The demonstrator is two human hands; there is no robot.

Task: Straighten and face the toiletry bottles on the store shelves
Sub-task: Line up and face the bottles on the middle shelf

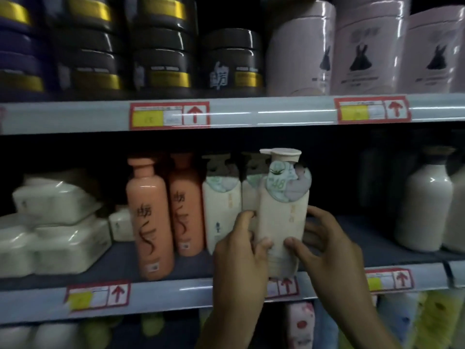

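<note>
Centre of the frame, low: one cream pump bottle stands upright at the front lip of the middle shelf, its base overlapping the price rail; whether it rests on the shelf cannot be told. The left hand and right hand each grip its lower half, thumbs on the front, fingers curled round the sides. This two-sided hold would judgeably allow it to be turned, so that label and round sticker face outward. Just left of it, two matching cream bottles sit further back, suggesting the held one belongs at the head of that row. Left again, two orange bottles, labels forward. Upper right, three pink bottles. Five red-edged price tags counted, one partly hidden by the hands.
</note>
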